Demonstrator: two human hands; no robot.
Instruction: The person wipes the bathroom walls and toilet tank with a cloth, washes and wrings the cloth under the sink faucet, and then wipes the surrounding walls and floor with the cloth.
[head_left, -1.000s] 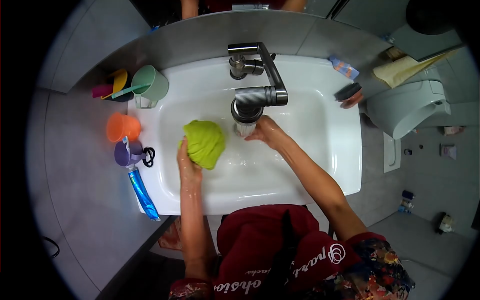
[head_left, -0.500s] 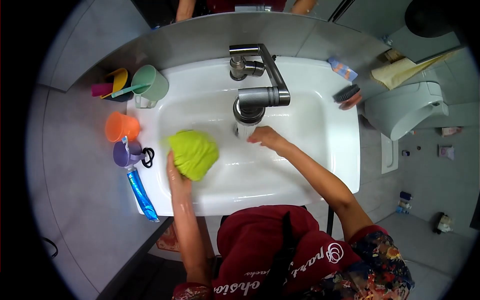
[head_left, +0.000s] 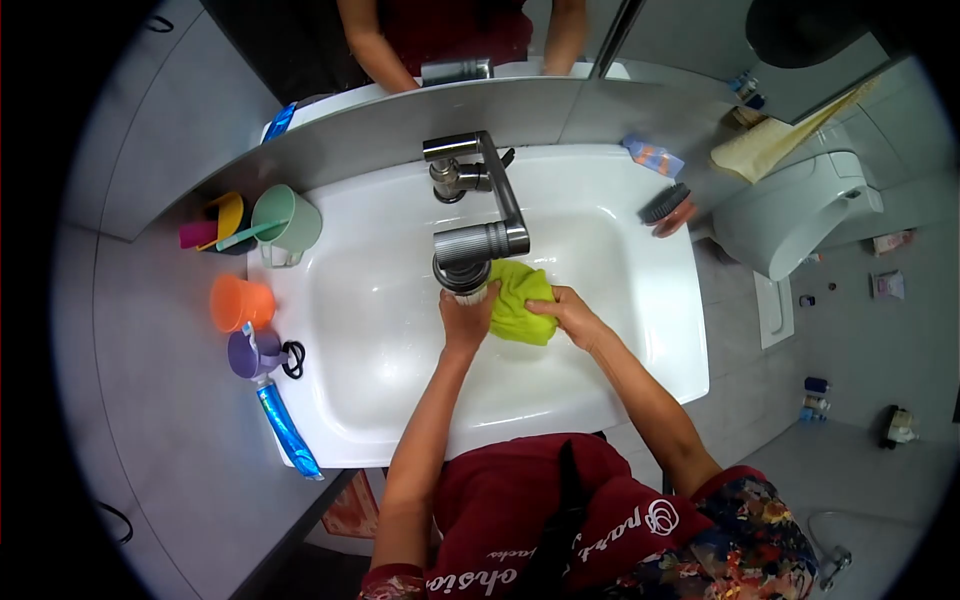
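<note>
gripping a fold of the lime-green cloth (head_left: 523,310), the right hand (head_left: 572,314) is clamped on at the cloth's 3 o'clock edge, and what a bright bundle it makes inside the white sink (head_left: 370,375)! the cloth sits at about 4 o'clock from the outlet of the grey faucet (head_left: 475,243), close by it. over on the cloth's 9 o'clock side, the left hand (head_left: 466,324) is right beneath that outlet, with water at its fingers (partly hidden up there, so i cannot tell whether it grasps the cloth or just meets it).

round the rim we go, judged from the middle of the sink! the mint-green mug (head_left: 300,225) stands at 10 o'clock, the orange cup (head_left: 240,303) at 9, the purple cup (head_left: 248,356) just under it, and the blue tube (head_left: 288,432) lies slanted at 8. across the way, the dark-bristled brush (head_left: 665,206) rests at 2 o'clock, the lavender bottle (head_left: 653,157) near half past one. up at 12, the mirror (head_left: 460,35) shows both forearms.
</note>
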